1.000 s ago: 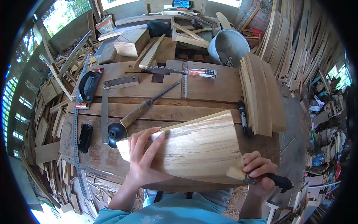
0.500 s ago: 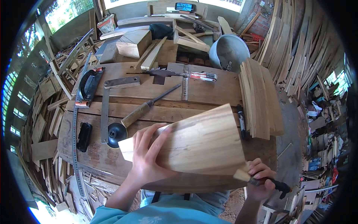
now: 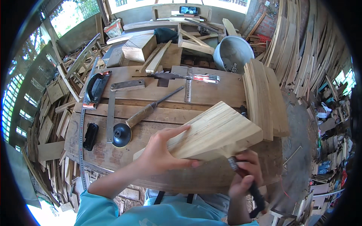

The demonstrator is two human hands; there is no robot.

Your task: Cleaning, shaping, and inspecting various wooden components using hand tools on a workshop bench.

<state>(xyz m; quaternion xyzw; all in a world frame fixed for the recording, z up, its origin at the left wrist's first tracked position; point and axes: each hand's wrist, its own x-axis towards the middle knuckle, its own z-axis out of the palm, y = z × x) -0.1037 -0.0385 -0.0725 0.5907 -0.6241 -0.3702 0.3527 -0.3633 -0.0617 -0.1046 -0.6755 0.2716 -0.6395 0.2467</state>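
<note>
Over the near half of the tabletop (image 3: 222,90), the left hand (image 3: 158,150) holds the block (image 3: 215,130) in a wide grip while the right hand (image 3: 246,180) closes firmly around the brush (image 3: 257,196), so one hard stroke could perhaps twist the block loose.

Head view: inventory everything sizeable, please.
Wooden block: 1, pale, left hand
Brush: 1, dark-handled, right hand
Workbench: 1, brown, centre
Chisel: 1, brown-handled, bench middle
Dome: 1, black, by chisel
Angled tool: 1, grey, bench left
Handled tool: 1, black-orange, bench left
Measuring tape: 1, grey, left
Red-handled tool: 1, red-white, bench back
Rear block: 1, pale, back
Bucket: 1, grey, back right
Boards: several, tan, right
Scrap wood: many, brown, both sides
Left hand: 1, bare, on block
Right hand: 1, bare, on brush
</note>
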